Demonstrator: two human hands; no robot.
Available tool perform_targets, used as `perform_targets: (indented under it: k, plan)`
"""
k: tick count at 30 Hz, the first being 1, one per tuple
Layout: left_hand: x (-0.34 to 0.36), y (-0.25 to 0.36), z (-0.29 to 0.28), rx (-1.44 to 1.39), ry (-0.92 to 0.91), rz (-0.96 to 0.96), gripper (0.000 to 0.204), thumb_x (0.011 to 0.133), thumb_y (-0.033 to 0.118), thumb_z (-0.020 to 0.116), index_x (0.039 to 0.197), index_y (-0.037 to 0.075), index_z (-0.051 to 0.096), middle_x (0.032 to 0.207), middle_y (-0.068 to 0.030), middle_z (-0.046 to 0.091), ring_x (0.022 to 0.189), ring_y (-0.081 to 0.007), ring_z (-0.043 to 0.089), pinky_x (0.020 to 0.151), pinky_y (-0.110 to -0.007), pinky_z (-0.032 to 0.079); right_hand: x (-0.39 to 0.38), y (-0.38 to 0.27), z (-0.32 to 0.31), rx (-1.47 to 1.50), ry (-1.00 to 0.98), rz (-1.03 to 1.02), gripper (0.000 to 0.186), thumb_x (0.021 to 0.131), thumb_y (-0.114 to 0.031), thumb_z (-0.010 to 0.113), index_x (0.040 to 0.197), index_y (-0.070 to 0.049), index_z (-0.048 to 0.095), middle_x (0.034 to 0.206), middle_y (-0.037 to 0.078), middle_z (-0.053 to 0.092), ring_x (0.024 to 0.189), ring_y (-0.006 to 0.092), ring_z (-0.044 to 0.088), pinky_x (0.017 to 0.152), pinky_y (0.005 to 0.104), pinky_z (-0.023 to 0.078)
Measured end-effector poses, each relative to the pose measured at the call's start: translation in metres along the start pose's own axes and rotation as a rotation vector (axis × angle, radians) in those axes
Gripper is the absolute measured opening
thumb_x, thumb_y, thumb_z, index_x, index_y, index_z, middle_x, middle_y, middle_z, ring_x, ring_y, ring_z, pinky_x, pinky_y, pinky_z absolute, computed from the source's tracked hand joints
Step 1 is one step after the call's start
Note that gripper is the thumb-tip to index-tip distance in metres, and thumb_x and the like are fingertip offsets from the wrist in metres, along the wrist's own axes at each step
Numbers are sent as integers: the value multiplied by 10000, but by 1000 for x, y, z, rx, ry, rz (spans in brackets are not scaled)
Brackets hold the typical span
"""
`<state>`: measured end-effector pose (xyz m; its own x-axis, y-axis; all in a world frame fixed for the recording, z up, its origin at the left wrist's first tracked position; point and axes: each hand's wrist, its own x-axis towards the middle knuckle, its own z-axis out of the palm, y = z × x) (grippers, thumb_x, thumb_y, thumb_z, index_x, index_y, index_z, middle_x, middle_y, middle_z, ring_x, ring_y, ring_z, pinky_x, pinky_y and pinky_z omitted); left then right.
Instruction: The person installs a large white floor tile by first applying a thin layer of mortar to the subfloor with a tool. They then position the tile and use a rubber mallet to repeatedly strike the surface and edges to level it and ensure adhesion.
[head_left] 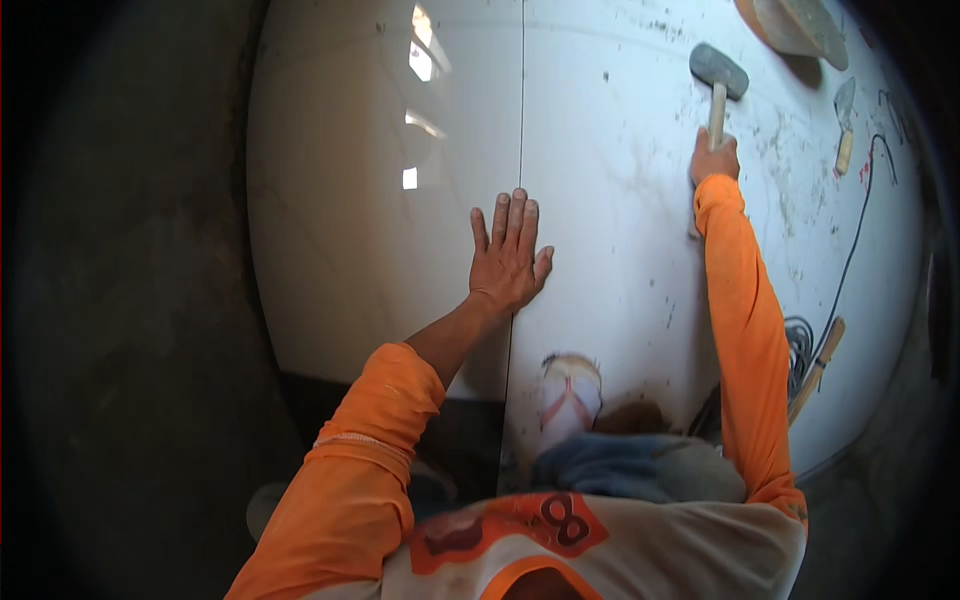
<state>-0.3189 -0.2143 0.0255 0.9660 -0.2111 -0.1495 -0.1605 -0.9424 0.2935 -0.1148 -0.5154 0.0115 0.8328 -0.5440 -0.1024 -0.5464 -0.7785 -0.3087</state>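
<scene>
My left hand [507, 262] lies flat with spread fingers across the thin dark joint between two large, pale floor tiles. The left tile [340, 230] is glossy and reflects bright patches of light. Dust and dark specks mark the right tile [620, 140]. Out to the right, my right hand [715, 157] is closed round the wooden handle of a rubber mallet [719, 70]. The mallet's dark grey head points away from me, over the right tile; whether it touches the tile I cannot tell.
A trowel [845, 125] with a wooden handle lies at the far right, below a pale rounded container [795, 28]. A dark cable [858, 245] runs down to a coil [798, 345] beside a wooden stick [817, 370]. Rough dark floor [130, 280] borders the left tile. My sandalled foot [571, 390] is on the right tile.
</scene>
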Motion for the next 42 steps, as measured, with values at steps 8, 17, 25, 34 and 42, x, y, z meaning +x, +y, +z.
perform_targets:
  k: [8,17,25,34,42]
  plan:
    - [-235,36,44,-115,-305,125,707,947,471,416,1459,6,266,1560,-190,143,1450,-328,112,1145,-571,56,-137,0,-45,494,-325,-122,575,889,-538,544,990,27,572,808,146,643,725,282,612,728,381,490]
    - [-316,28,33,-115,-335,373,660,933,449,462,1429,32,340,1533,-161,247,1444,-284,165,1118,-618,65,-244,4,-63,277,-479,-395,583,890,-589,530,844,-10,575,667,103,561,635,227,519,646,382,442]
    - [-300,27,35,-94,-307,356,635,953,436,418,1438,36,332,1540,-164,233,1445,-291,167,1126,-606,68,-304,-23,-68,116,-680,-584,545,910,-540,524,807,-6,558,624,130,535,577,235,504,609,391,438]
    - [-314,1,19,-209,-201,512,565,903,356,537,1383,82,427,1460,-140,376,1394,-294,286,1147,-500,176,-307,-27,-62,119,-719,-633,575,907,-570,525,871,0,595,656,120,553,613,227,507,623,382,439]
    - [-321,-164,-70,-202,-120,139,387,748,124,688,1119,60,597,1020,-127,628,943,-307,606,863,-428,484,-305,-68,-60,489,-747,-538,483,869,-473,658,936,5,633,715,71,610,687,150,526,694,297,454]
